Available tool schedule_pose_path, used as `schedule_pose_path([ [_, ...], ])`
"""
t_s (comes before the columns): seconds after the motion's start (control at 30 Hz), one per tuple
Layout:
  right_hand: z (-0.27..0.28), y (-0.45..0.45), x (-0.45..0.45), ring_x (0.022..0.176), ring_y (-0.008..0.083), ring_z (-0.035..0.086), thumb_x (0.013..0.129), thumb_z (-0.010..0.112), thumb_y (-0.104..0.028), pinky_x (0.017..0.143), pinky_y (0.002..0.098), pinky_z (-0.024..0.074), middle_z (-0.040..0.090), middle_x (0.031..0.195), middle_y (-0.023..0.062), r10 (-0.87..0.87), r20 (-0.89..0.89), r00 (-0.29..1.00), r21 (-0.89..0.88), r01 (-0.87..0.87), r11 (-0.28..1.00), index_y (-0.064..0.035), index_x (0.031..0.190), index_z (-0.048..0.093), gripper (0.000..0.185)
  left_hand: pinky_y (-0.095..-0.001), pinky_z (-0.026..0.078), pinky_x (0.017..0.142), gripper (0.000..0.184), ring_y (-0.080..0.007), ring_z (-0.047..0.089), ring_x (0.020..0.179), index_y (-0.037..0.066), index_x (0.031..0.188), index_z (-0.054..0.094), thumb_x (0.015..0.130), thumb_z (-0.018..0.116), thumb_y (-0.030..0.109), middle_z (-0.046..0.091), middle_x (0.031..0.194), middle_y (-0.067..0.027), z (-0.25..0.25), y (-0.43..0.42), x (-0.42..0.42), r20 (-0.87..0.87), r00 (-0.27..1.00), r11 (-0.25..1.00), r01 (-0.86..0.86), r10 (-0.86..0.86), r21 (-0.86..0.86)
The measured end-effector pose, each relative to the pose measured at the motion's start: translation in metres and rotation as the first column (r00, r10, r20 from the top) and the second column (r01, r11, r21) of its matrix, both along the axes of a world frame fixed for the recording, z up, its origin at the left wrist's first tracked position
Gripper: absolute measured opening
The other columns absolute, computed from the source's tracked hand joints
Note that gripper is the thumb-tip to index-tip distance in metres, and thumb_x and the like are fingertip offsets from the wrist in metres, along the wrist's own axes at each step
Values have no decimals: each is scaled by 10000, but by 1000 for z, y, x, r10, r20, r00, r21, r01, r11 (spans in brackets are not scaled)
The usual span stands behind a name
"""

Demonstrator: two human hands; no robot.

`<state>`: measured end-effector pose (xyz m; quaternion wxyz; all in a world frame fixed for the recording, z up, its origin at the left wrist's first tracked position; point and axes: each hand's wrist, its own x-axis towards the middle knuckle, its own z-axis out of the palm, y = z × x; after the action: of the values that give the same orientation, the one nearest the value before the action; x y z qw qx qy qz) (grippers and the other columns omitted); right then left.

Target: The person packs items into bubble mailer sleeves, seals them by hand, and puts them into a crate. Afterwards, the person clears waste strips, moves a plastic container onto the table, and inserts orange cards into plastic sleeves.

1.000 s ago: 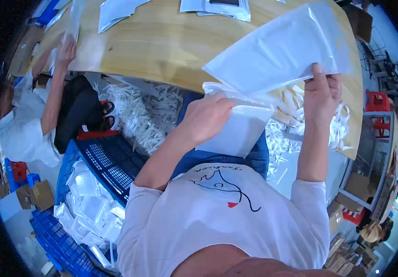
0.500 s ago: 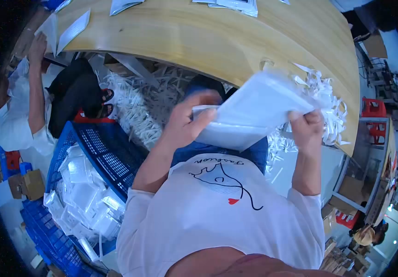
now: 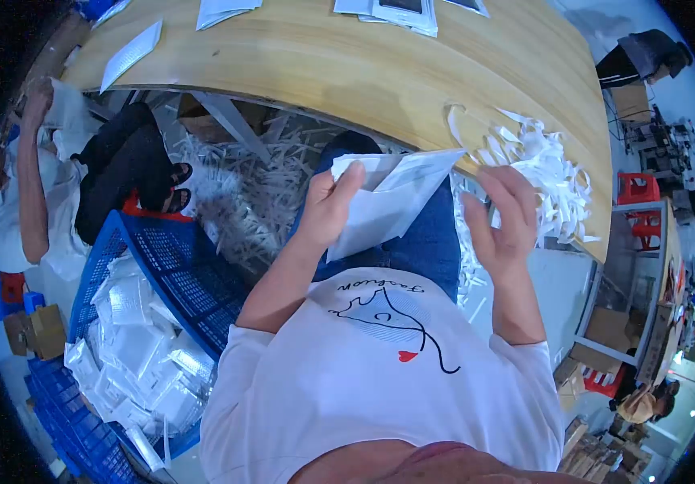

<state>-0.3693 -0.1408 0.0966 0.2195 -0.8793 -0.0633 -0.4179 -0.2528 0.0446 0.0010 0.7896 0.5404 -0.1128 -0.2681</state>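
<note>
A white plastic packaging bag (image 3: 392, 198) is held over my lap, its top part folded over or parted at the upper left. My left hand (image 3: 328, 202) grips its left side, with the thumb lying on top. My right hand (image 3: 509, 214) is open, fingers apart and curved, just off the bag's right corner. Beside that hand, a heap of white peel-off strips (image 3: 545, 169) lies on the table edge, with some strips hanging down.
The wooden table (image 3: 315, 64) curves ahead, bearing several white packets (image 3: 400, 14). At my left a blue plastic basket (image 3: 194, 274) holds many clear-and-white packets (image 3: 141, 339). Loose strips (image 3: 234, 210) cover the floor beneath the table. A co-worker (image 3: 37, 185) sits at far left.
My right hand has let go of the bag's right side and opened. The bag has tilted. The co-worker's hand at left has drawn back from the table with a white bag.
</note>
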Motion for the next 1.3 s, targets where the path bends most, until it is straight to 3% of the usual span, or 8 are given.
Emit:
schedule_pose_path([
  [0.27,24,0,-18,820,214,544,731,668,-68,765,331,418,599,922,49,73,-108,992,-147,-88,985,-60,991,651,260,-211,404,597,250,-89,487,661,-20,912,660,939,541,199,609,761,1,5,10,-20,111,994,1000,-11,14,-26],
  [0.37,64,4,-47,767,209,531,746,654,-59,755,303,425,610,888,38,68,-345,936,-74,-100,992,-65,918,675,173,-209,418,622,266,-92,502,679,-32,947,667,943,529,196,626,785,-6,32,1,-35,302,952,996,27,-52,89],
  [0.53,84,10,-72,756,200,540,727,625,-74,730,303,429,606,852,21,-217,-311,925,-503,34,864,-88,880,642,155,-217,427,626,277,-91,507,700,-31,956,659,949,514,204,634,810,-21,61,-26,-68,453,890,992,17,43,-127],
  [0.7,38,15,-88,749,219,556,749,613,-91,699,327,452,603,845,16,-145,-447,883,-440,-76,895,-82,933,619,184,-241,450,717,267,-120,555,806,-35,1076,611,963,498,178,628,920,-85,29,-28,-70,510,846,987,123,-159,103],
  [0.83,-2,-12,-87,755,241,572,764,629,-116,689,339,475,597,847,41,-345,-419,840,-330,213,919,-59,977,604,222,-249,466,728,316,-129,571,829,-56,1112,579,967,504,215,597,930,-112,13,-36,-69,157,948,960,263,-276,100],
  [0.9,0,-5,-84,791,250,581,767,651,-143,698,334,482,598,903,66,-300,21,954,-330,290,898,-45,1003,606,260,-251,470,734,323,-132,575,833,-56,1119,573,968,505,220,597,946,-117,16,-36,-69,108,967,972,221,-229,81],
  [1.0,-14,12,-90,848,246,581,762,668,-164,728,333,474,594,968,74,-165,32,986,-312,166,935,-49,1054,599,321,-256,481,751,345,-140,588,842,-58,1139,557,969,509,237,596,995,-132,20,-38,-70,-68,997,998,43,-40,43],
  [1.3,-30,31,-81,864,244,591,771,652,-147,741,332,478,600,999,70,-178,-128,976,-360,121,925,-64,1088,584,335,-231,477,718,360,-125,580,830,-55,1062,579,977,485,283,624,1004,-125,23,-38,-80,-58,998,977,1,-13,-211],
])
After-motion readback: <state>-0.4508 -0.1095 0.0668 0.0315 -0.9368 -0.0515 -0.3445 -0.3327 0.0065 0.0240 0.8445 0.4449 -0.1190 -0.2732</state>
